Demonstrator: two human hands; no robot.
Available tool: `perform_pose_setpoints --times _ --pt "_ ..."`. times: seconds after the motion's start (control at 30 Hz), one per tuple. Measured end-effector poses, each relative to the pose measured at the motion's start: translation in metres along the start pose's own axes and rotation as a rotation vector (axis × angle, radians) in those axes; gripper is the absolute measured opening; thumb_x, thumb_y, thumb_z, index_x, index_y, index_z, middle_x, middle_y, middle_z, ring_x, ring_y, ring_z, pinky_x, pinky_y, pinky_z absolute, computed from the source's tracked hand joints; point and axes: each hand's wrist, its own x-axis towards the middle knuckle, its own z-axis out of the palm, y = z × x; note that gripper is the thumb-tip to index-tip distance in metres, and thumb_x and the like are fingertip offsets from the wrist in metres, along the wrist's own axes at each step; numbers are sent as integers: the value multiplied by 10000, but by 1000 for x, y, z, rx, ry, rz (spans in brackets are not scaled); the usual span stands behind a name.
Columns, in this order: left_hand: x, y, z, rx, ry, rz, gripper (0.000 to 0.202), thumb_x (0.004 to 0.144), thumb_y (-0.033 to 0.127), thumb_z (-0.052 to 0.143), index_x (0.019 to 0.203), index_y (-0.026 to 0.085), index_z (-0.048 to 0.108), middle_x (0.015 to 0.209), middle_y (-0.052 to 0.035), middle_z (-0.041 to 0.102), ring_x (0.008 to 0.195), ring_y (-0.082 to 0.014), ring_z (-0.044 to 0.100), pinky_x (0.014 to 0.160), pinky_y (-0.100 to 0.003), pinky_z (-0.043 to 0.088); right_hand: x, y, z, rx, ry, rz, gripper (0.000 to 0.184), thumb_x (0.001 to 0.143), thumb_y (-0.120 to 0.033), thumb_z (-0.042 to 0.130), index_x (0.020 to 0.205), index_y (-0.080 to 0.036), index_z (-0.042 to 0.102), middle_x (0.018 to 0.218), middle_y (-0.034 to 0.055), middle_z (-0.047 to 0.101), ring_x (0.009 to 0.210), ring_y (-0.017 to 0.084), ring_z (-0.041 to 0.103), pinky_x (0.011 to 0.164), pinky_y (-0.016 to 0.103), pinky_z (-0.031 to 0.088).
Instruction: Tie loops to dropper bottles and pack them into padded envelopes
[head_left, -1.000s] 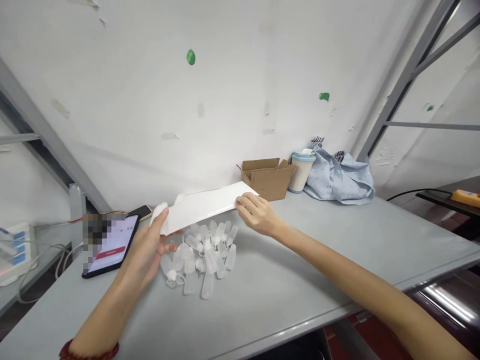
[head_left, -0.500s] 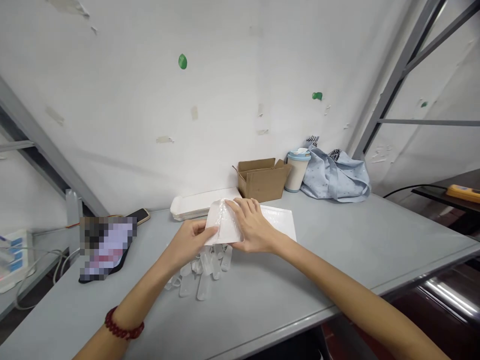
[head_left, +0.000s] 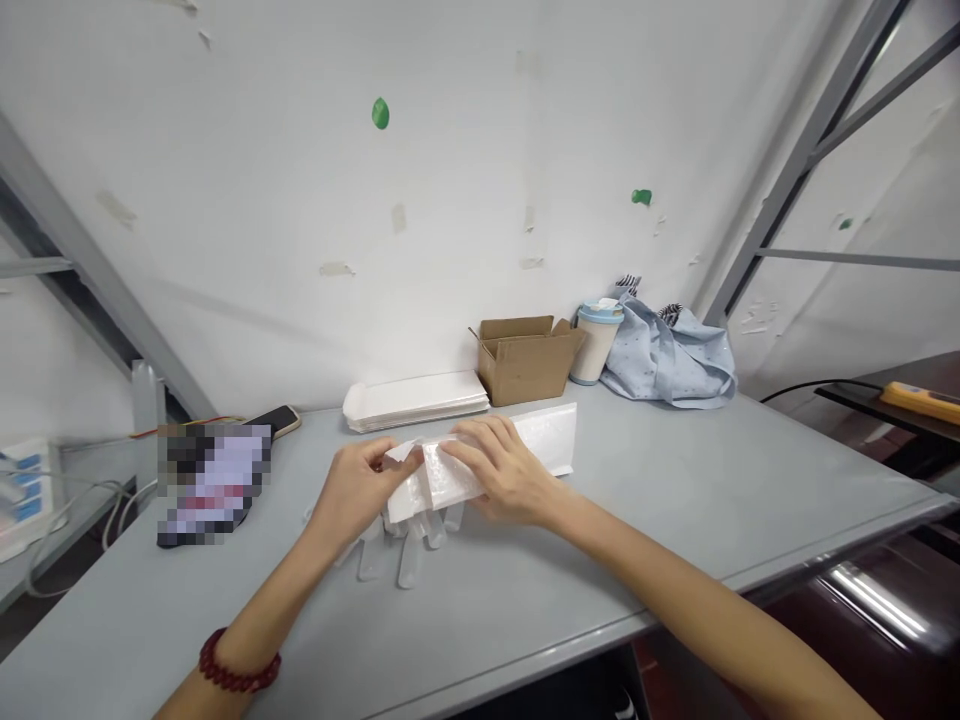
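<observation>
Both my hands hold a white padded mailer bag [head_left: 544, 445] low over the grey table [head_left: 675, 490]. My left hand [head_left: 358, 488] pinches the bag's left end, fingers closed. My right hand [head_left: 499, 470] lies on top of the bag's middle with fingers curled over it. The bag's flap end is partly folded between the hands. Under them lies a pile of several small clear plastic bottles [head_left: 409, 545], mostly hidden by the bag and hands.
A stack of white mailers [head_left: 416, 400] lies behind. An open cardboard box [head_left: 525, 360], a cup with a blue lid [head_left: 598, 342] and a light blue cloth [head_left: 675, 355] sit by the wall. A phone [head_left: 214, 485] rests at left. Metal frame struts rise right.
The mailer was lifted off the stack, brought toward me and lowered over the bottles. My hands have closed in together on its left end, which now shows a fold.
</observation>
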Motion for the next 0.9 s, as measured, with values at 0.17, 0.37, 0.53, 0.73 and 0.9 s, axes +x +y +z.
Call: perform_pose_setpoints --times 0.17,0.37,0.53,0.73,0.9 --pt "6 -3 -18 94 47 -29 363 759 503 541 585 190 597 544 27 544 477 -109 397 465 -227 307 -2 14 -4 51 47 82 416 773 -151 551 1171 -136 432 1115 166 519 1009 276 463 827 416 433" --pt "15 -17 -38 288 -49 86 313 760 494 535 791 226 693 804 -18 692 676 -176 569 578 -254 404 -5 35 -12 70 38 210 417 755 -100 556 1156 -161 462 1085 146 561 943 268 495 751 407 441" --pt "10 -20 -21 371 -226 60 351 791 506 487 837 211 672 754 -24 679 683 -196 579 595 -282 405 -8 39 -10 84 5 220 376 762 -84 558 1127 -147 493 1066 147 584 920 259 505 735 391 448" --pt "8 -14 -7 275 -164 -32 204 738 353 530 654 201 638 646 -3 650 636 -178 569 585 -275 402 -8 34 -7 92 -63 213 352 775 -78 557 1118 -136 506 1075 149 587 935 254 501 750 387 455" --pt "10 -8 -19 -2 40 -114 197 675 385 641 676 189 661 605 10 631 555 -142 549 530 -248 416 -9 34 -6 110 -103 228 364 769 -83 572 1122 -133 501 1084 147 579 938 253 492 762 390 459"
